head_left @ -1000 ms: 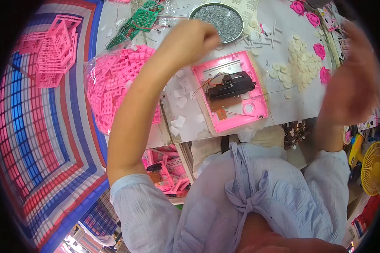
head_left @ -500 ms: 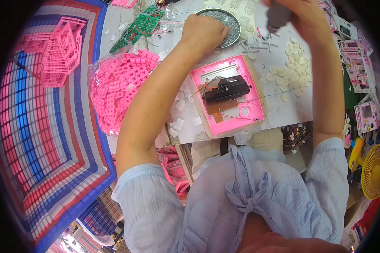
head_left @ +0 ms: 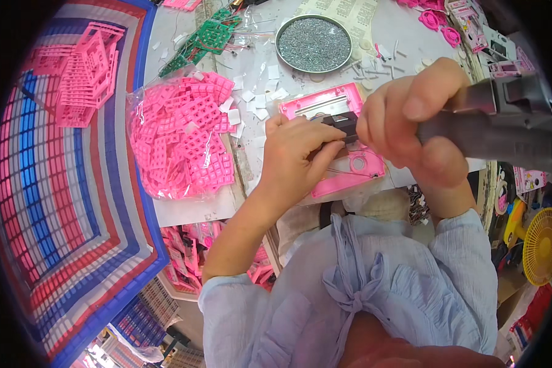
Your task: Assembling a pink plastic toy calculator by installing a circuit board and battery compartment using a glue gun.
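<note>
Red, white and blue stripes run down a big sheet [head_left: 113, 184] at the left, beside a white table [head_left: 184, 213]. On the table sits a clear bag [head_left: 181, 132] full of pink plastic pieces. Right of that lies an open pink case [head_left: 349, 181], near the table's front edge. Above its right side, the right hand [head_left: 408, 116] is wrapped around a dark grey tool [head_left: 497, 119]. Over the case's left side reaches the left hand [head_left: 300, 147], its fingers at a black block [head_left: 345, 124] inside; I cannot tell whether they grip it. Beyond the case stands a round tin [head_left: 313, 72] of tiny grey metal bits [head_left: 313, 42], with green circuit boards [head_left: 214, 35] to its left and small white squares [head_left: 260, 101] scattered between bag and case.
</note>
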The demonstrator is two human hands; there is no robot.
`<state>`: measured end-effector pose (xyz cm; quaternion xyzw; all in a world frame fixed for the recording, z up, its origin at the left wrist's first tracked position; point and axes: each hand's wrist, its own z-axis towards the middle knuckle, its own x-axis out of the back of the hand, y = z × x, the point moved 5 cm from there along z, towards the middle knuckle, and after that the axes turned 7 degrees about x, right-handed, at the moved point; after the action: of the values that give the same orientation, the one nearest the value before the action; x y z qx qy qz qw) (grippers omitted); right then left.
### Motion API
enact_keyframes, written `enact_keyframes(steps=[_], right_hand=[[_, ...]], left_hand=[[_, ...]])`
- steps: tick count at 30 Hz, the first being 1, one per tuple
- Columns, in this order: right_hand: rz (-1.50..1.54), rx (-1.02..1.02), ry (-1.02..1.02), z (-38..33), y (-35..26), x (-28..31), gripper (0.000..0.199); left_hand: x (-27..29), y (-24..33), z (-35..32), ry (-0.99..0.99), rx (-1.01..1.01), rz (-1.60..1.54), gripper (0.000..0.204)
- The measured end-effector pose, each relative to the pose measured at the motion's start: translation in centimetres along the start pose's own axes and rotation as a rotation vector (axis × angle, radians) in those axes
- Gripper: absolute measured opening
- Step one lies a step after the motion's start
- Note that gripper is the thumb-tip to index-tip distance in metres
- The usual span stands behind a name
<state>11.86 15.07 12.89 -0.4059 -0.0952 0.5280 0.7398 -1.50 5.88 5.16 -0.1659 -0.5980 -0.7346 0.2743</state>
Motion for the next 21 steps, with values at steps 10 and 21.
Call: enact_keyframes(steps=[10,21], right_hand=[[0.043,0.012,0.085,-0.7,1.3,-0.5,0.036],[-0.171,0.008,-0.084,-1.2,5.0,0.2,0.029]], left_hand=[[0.3,-0.2,-0.4,0.072,-0.024,0.008,0.018],[-0.4,-2.4,-2.9,0.189,-0.01,0.446,0.044]])
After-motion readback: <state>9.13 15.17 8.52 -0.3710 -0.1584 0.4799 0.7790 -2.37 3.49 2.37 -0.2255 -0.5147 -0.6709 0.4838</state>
